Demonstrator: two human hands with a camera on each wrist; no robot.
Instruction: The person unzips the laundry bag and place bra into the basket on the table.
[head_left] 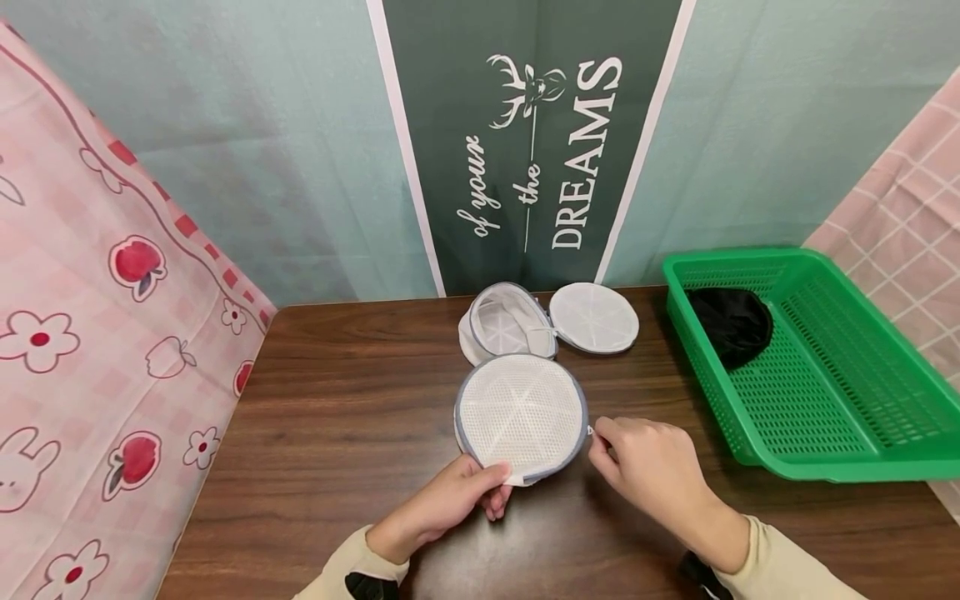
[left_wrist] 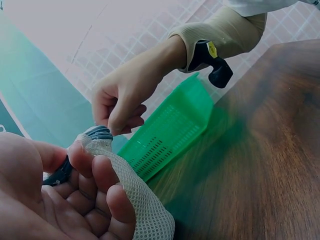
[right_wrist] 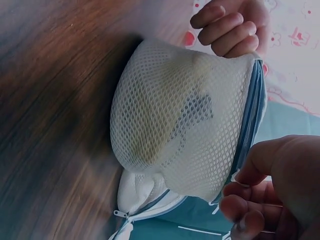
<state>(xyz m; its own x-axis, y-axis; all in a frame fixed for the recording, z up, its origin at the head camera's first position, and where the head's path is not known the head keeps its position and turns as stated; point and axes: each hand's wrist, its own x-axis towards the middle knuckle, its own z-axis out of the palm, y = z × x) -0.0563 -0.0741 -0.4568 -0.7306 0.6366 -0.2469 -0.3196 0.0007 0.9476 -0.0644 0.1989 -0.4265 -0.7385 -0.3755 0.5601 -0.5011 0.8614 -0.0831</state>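
A round white mesh laundry bag (head_left: 521, 408) with a grey-blue zipper edge is tilted up above the table, its lid facing the head camera. My left hand (head_left: 465, 492) grips its near edge, thumb on top and fingers beneath. Through the mesh in the right wrist view, a yellowish item (right_wrist: 150, 125) and a dark patch show inside. At the bag's right side, my right hand (head_left: 645, 467) pinches the small white zipper pull (right_wrist: 235, 176) between thumb and curled forefinger. Just behind lies a second mesh laundry bag (head_left: 487, 333), unzipped, its round lid (head_left: 594, 317) flipped out to the right.
A green plastic basket (head_left: 832, 392) stands on the right of the brown wooden table (head_left: 337, 417), with a black cloth item (head_left: 731, 325) in its left back corner. Behind the table hangs a green curtain (head_left: 300, 167); pink patterned cloth (head_left: 90, 333) hangs along the left.
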